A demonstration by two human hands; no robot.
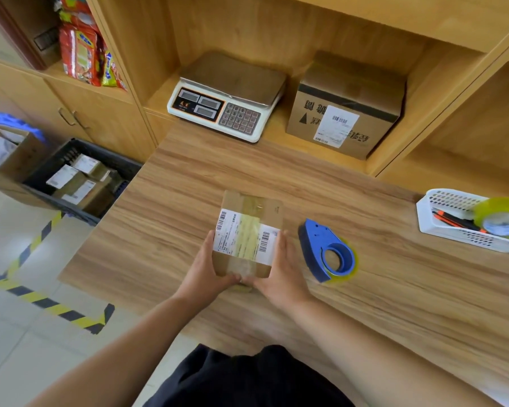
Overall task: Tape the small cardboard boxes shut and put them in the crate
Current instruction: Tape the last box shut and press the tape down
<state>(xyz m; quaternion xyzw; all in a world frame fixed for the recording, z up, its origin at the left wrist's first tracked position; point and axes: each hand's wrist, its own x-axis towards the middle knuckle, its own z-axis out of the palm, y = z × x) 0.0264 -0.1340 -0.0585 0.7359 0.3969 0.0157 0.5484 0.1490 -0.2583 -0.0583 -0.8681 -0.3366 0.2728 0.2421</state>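
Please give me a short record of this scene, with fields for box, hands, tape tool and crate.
box: small cardboard box on the wooden table, labelled, tape across its top
left hand: holds the box's left side
right hand: holds its right side
tape dispenser: blue, on the table, right of the box, untouched
crate: dark, left of the table, labelled boxes inside

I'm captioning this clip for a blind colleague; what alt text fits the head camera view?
The left hand and right hand clasp a small taped cardboard box on a wooden counter. A blue tape dispenser lies right of it; a dark crate holding similar boxes sits beside the counter at left.
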